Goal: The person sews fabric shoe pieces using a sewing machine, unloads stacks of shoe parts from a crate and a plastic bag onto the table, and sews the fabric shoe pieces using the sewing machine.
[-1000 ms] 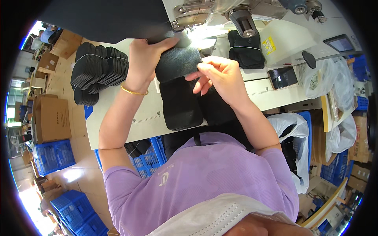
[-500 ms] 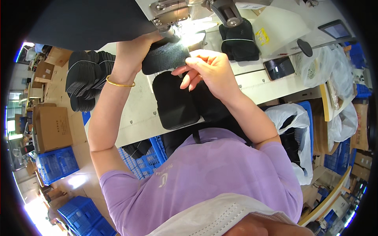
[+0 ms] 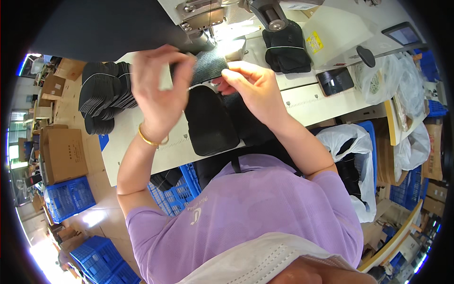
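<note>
A black textured fabric piece (image 3: 208, 65) lies under the lit needle area of a sewing machine (image 3: 204, 21). At its right corner my right hand (image 3: 257, 90) pinches the edge between thumb and fingers. My left hand (image 3: 163, 94), smeared by motion, is off the fabric to its left, with thumb and fingers apart and nothing visible between them. Below the hands, a rounded black padded piece (image 3: 211, 124) rests on the table's near edge. Beside it lies another black piece (image 3: 248, 123), partly covered by my right hand and wrist.
Stacks of black rounded pieces (image 3: 101, 87) stand at the table's left end. A tied black bundle (image 3: 286, 47) and a phone (image 3: 335, 81) lie to the right. Blue crates (image 3: 71, 199) and cartons (image 3: 64, 154) are on the floor, and a plastic-lined bin (image 3: 352, 161) stands at right.
My left hand has let go of the fabric's left side and moved down and back toward me. The right hand stays at the right corner, its fingers drawn closer together.
</note>
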Tool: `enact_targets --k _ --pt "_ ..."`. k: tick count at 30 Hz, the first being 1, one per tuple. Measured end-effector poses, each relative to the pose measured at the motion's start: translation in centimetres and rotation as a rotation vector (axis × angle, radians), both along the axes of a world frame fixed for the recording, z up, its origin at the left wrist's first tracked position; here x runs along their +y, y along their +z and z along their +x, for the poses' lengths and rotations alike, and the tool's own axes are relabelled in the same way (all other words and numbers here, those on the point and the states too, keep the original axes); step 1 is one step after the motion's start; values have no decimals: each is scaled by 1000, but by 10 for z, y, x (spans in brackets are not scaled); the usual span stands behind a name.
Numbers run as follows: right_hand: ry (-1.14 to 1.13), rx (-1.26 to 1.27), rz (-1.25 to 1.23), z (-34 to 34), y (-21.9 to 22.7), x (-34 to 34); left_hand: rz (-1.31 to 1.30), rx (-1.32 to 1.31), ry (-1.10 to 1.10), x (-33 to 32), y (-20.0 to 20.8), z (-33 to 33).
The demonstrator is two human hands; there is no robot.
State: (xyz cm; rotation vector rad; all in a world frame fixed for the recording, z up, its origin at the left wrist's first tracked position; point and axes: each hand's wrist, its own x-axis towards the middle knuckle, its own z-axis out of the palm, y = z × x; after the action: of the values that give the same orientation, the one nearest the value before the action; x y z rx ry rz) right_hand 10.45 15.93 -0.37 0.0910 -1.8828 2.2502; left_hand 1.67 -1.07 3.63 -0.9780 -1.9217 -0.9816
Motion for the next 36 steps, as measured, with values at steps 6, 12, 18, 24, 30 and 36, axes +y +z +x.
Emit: enact_targets --k 6,12,18,24,30,36 --pt "186 21 -383 17 -4 -24 -224 -102 -349 -3 -5 5" --pt "216 12 -369 19 -5 -29 -466 294 -183 -3 -9 17" --pt "249 72 -580 21 -5 -41 -526 313 -180 -7 -2 16" --pt "245 77 -605 14 -2 -46 -547 338 -180 -10 0 9" --pt "261 82 -669 6 -1 -43 -568 350 -155 -6 1 6" --pt "240 67 -702 -4 -1 -45 -563 374 -143 -2 0 -6"
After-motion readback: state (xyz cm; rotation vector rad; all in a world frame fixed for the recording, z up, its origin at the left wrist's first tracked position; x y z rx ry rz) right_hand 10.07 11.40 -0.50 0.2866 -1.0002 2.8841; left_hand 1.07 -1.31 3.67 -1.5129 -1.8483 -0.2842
